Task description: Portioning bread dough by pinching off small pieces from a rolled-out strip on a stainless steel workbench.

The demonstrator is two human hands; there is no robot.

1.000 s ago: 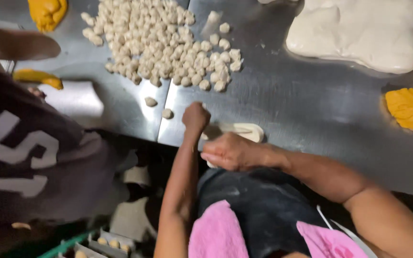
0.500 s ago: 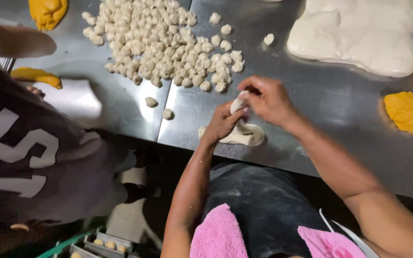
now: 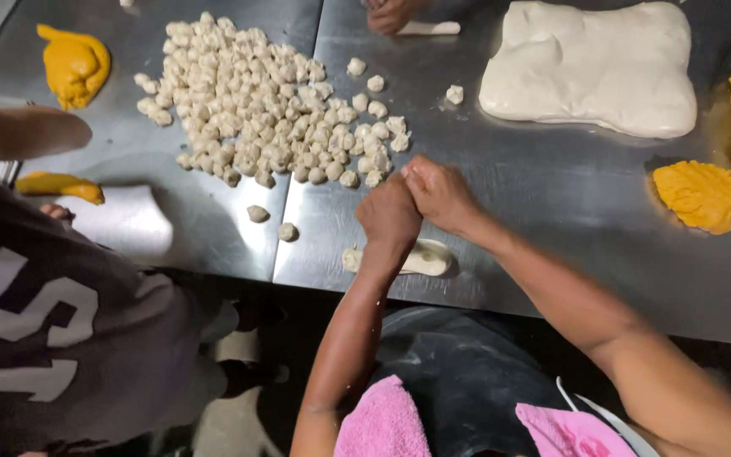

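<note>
Both sets of fingers are curled in tight and pressed together, knuckle to knuckle; whatever's pinched between them can't be made out. The left hand [image 3: 389,218] and right hand [image 3: 442,193] are held just above a pale, flattened strip of white dough [image 3: 423,257] lying near the edge of the shiny steel table [image 3: 552,220]. A big heap of small white dough pieces [image 3: 272,118] is spread just beyond, and a large white dough slab [image 3: 590,68] sits further right.

left hand [image 3: 389,218] and right hand [image 3: 440,193] touching, above dough strip [image 3: 423,258]
</note>
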